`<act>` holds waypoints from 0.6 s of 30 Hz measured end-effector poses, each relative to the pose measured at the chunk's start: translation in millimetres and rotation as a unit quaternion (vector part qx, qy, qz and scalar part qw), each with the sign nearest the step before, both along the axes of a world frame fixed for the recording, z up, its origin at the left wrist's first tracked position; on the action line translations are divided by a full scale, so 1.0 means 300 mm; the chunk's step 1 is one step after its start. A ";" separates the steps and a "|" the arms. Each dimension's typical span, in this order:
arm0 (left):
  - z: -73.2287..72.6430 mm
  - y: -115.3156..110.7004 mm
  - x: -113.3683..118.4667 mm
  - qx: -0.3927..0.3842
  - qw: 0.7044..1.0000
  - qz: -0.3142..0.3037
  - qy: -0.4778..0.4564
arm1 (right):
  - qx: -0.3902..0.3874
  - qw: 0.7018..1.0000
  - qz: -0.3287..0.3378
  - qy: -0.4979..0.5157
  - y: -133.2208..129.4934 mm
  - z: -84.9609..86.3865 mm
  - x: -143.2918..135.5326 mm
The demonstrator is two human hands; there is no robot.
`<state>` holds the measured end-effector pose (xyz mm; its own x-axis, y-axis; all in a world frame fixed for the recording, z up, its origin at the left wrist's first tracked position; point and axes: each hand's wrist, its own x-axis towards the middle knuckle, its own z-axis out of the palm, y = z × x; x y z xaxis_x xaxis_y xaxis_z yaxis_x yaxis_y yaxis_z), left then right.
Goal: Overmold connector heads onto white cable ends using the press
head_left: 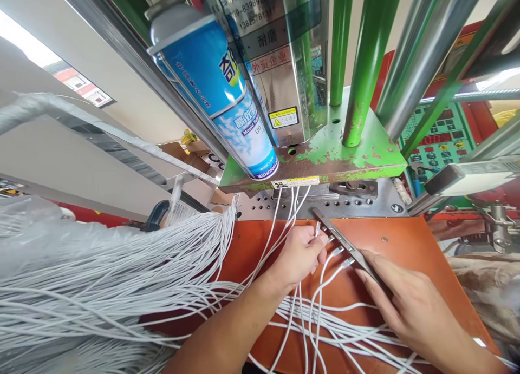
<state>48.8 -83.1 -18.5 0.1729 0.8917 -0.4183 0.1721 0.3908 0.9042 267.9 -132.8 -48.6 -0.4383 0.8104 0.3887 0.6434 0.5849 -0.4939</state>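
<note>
Over the orange board (390, 255), my left hand (300, 255) pinches a small white cable connector (318, 229), close to the upper part of a metal bar. My right hand (406, 293) grips the lower end of that metal bar (339, 236), which slants from upper left to lower right. Several connectors sit along the bar's left edge, and white cables (325, 282) hang from them. Other cables (296, 203) run from beneath the green press plate down behind my left hand.
A big bundle of white cables (182, 249) fills the left side. A blue spray can (227, 92) leans beside the press above the green plate (365, 157). Green posts and metal rods rise behind. A control panel (439, 141) and a lamp (475, 176) are at the right.
</note>
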 end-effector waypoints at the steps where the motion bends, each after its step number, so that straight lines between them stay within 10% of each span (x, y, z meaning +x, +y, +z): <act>1: -0.005 0.000 0.001 0.003 1.000 0.000 -0.004 | -0.008 1.000 0.010 0.000 0.002 -0.002 0.001; 11: 0.035 0.017 -0.081 0.145 0.966 -0.022 0.215 | -0.013 0.997 -0.068 0.017 0.005 -0.001 0.011; 18: 0.015 0.055 -0.094 0.077 0.979 -0.123 0.143 | -0.022 0.999 -0.039 0.024 0.006 0.000 0.010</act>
